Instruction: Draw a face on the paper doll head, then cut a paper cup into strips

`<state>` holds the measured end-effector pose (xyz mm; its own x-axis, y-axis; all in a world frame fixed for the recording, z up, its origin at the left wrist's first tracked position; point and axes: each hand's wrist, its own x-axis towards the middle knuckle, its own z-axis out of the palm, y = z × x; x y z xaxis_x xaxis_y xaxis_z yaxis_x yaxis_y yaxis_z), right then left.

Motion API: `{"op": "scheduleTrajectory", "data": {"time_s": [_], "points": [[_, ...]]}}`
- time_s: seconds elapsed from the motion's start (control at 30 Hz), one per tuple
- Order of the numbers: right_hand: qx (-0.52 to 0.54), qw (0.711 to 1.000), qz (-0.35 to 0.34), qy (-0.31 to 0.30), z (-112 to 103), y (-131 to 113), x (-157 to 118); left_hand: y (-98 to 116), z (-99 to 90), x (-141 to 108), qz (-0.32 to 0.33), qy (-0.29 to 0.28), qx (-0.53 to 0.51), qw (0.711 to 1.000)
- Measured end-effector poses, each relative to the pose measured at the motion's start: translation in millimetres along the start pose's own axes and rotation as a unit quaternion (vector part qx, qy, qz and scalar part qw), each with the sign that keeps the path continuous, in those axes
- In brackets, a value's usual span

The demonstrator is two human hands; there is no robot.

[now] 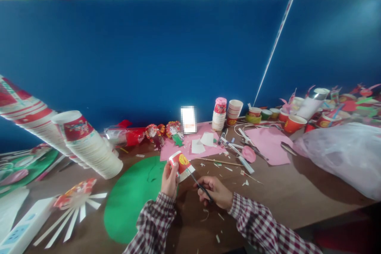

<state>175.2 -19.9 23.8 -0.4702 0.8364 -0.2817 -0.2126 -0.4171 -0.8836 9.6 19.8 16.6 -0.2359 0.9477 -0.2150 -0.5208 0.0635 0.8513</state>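
My left hand [170,179] pinches a paper cup piece [181,162], red and white with a yellow round print, holding it above the table. In my right hand [216,191] is a pair of dark-handled scissors [205,191], fingers wrapped round the handles. Their blades point up and left and meet the lower right edge of the cup piece; I cannot tell whether the blades are apart. Just left of my left hand lies a large green paper sheet [127,202] with a rounded edge. Small white paper scraps [220,216] are strewn below my right hand.
Tall stacks of paper cups [89,147] lean at the left, near a cup cut into strips [74,202] and a white power strip [28,224]. Pink paper [268,145], a glue gun [242,158] and more cups [294,124] lie behind. A plastic bag [342,154] bulges at right.
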Motion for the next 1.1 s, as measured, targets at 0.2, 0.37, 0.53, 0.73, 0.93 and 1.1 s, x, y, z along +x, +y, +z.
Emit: {"op": "scheduleTrajectory", "data": {"time_s": [0.2, 0.37, 0.53, 0.73, 0.93, 1.1], "points": [[-0.010, 1.000, -0.007, -0.004, 0.4, -2.5, -1.2, 1.3, 0.3, -1.2, -0.007, 0.000, -0.001, 1.000], [-0.005, 1.000, -0.011, -0.005, -0.1, -1.8, -1.1, -0.1, -0.6, 0.1, 0.000, -0.006, -0.001, 1.000], [-0.016, 1.000, -0.010, -0.004, -0.1, -0.2, -0.5, -3.1, -2.8, 2.3, 0.003, -0.006, -0.002, 1.000], [-0.027, 0.999, -0.017, -0.006, -1.7, 0.2, 0.0, -5.2, -4.6, 4.2, 0.007, -0.011, -0.008, 1.000], [-0.027, 1.000, -0.005, -0.004, -0.9, -2.4, -0.8, -3.7, -3.6, 3.4, 0.005, -0.008, 0.001, 1.000], [-0.023, 1.000, -0.004, -0.001, 0.1, -1.8, 0.0, -4.8, -4.0, 3.3, 0.009, -0.017, 0.001, 1.000]]}}
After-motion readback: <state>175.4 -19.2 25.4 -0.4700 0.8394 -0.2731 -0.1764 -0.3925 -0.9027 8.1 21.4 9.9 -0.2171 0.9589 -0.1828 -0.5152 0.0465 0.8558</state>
